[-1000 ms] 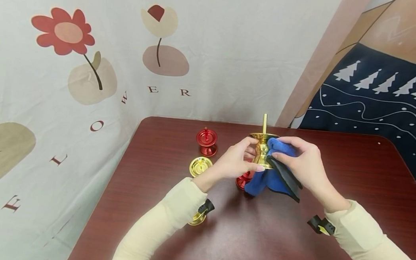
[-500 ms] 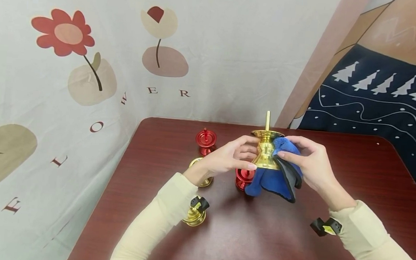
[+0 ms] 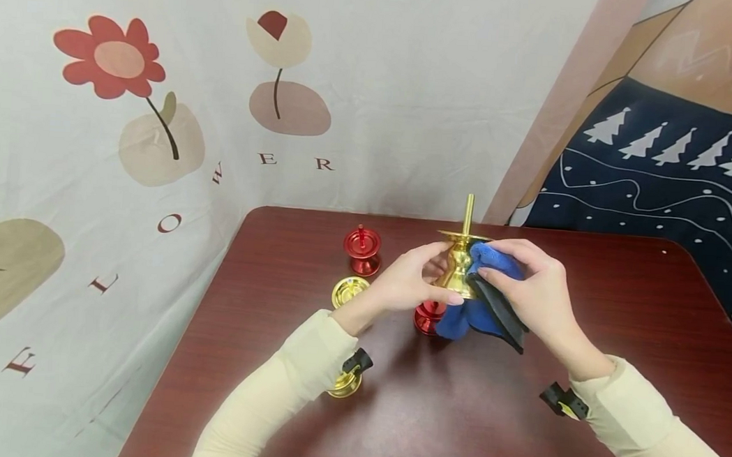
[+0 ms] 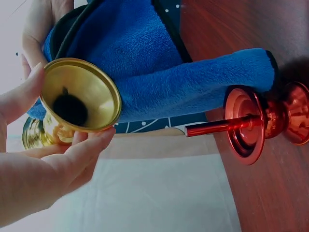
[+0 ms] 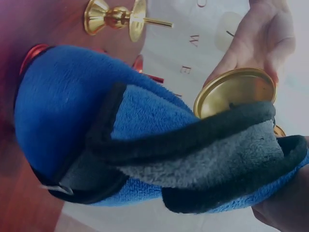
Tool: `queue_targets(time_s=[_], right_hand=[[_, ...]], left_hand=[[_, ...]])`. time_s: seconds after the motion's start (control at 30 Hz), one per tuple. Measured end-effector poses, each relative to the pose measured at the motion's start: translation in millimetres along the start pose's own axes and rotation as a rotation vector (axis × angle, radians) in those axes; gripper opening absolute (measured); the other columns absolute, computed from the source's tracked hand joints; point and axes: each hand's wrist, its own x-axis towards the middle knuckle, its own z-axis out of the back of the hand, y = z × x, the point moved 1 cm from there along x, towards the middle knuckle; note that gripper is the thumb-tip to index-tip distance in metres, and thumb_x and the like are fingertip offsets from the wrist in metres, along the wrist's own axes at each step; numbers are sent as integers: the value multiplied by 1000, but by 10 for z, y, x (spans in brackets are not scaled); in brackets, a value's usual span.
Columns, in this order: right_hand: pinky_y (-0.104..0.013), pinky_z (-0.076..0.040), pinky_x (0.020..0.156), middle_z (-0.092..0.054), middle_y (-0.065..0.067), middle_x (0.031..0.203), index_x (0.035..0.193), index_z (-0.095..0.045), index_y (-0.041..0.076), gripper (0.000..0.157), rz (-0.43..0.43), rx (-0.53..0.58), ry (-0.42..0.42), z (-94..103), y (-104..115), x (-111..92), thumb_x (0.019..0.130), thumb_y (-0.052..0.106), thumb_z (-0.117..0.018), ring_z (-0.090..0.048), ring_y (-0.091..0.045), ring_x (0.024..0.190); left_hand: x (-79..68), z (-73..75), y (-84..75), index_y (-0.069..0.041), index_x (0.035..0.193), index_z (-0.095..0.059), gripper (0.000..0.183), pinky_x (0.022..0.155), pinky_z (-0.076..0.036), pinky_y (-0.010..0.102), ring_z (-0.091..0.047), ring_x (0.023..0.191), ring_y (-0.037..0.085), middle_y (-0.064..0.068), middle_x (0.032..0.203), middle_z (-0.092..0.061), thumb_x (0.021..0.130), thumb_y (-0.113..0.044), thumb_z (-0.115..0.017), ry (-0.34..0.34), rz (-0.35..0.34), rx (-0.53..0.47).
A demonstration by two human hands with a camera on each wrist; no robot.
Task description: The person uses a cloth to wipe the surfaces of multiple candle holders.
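Above the table, my left hand point(image 3: 410, 279) grips a gold candle holder point(image 3: 458, 265) by its base, thumb on one side and fingers on the other. Its spike points up in the head view, and the left wrist view looks into its hollow underside point(image 4: 79, 94). My right hand point(image 3: 535, 284) pinches a blue and grey cloth point(image 3: 493, 310) with dark edging and presses it to the holder's right side. The cloth's lower part hangs down. Just behind it stands a red candle holder point(image 4: 246, 123), partly covered in the head view.
Another red candle holder point(image 3: 362, 249) stands toward the back of the brown table point(image 3: 637, 329). Two gold ones, a farther holder point(image 3: 348, 290) and a nearer holder point(image 3: 345, 384), are partly hidden by my left arm. A printed curtain point(image 3: 410, 119) hangs behind the table.
Both hands, with the gold candle holder and the cloth, went slightly right and then back left. The holder's tilt shifted a little. The holders on the table stayed put.
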Motion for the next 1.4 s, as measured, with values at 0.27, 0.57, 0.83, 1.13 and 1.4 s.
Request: queue_targets(time_s=[0.27, 0.57, 0.83, 1.13, 1.4], right_hand=[[-21, -51, 71, -62, -1, 100, 111, -62, 4, 33, -170, 418, 117, 91, -118, 47, 80, 7, -70, -59, -13, 83], [-21, -52, 70, -63, -1, 98, 108, -63, 2, 31, -147, 463, 126, 52, -176, 55, 78, 2, -70, -59, -14, 81], [-17, -49, 71, -64, 1, 99, 109, -63, 4, 33, -34, 206, 60, 28, -76, 7, 77, 7, -73, -57, -12, 85], [-19, -51, 71, -63, 4, 98, 110, -61, 1, 34, -113, 348, 97, 61, -165, 14, 78, 4, -71, -58, -14, 84], [-21, -51, 68, -64, 3, 95, 108, -62, 0, 33, -106, 330, 120, 109, -105, -2, 76, 4, -72, -59, -14, 81]], left_hand=[[-28, 125, 31, 4, 139, -28, 73, 91, -42, 25, -51, 111, 24, 19, 120, -49, 77, 5, -67, 151, -47, -230], [-14, 81, 33, 5, 131, -34, 64, 90, -43, 25, -51, 109, 21, 19, 118, -53, 76, 5, -67, 125, -1, -300], [6, 22, 18, 3, 130, -41, 70, 87, -43, 22, -55, 98, 17, 13, 112, -55, 70, -3, -76, 19, 29, -171], [-30, 66, -49, -5, 143, -17, 93, 86, -46, 28, -56, 105, 19, 17, 117, -56, 70, 8, -72, 66, 89, -385], [-37, 94, -125, -4, 129, -33, 48, 83, -48, 32, -60, 90, 18, 16, 101, -57, 89, -8, -58, 38, 106, -568]])
